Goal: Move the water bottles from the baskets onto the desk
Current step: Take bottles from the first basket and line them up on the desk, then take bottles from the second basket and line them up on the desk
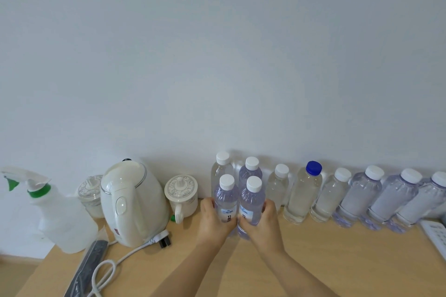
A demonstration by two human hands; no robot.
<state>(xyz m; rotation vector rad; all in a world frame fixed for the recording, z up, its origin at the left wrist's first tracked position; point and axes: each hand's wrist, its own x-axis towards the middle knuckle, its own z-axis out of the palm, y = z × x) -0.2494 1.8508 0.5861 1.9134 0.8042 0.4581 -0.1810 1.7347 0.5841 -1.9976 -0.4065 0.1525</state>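
Two clear water bottles with white caps stand side by side on the wooden desk (313,260). My left hand (213,220) grips the left bottle (226,200). My right hand (264,223) grips the right bottle (251,202). Two more white-capped bottles (251,171) stand right behind them against the wall. A row of several bottles runs along the wall to the right, one with a blue cap (304,190). No basket is in view.
A white kettle (132,202) with its cord and plug sits to the left, a lidded mug (182,195) beside it, a jar (90,190) behind. A spray bottle (58,214) and a black power strip (89,265) lie far left. A white keypad (436,236) is at the right edge.
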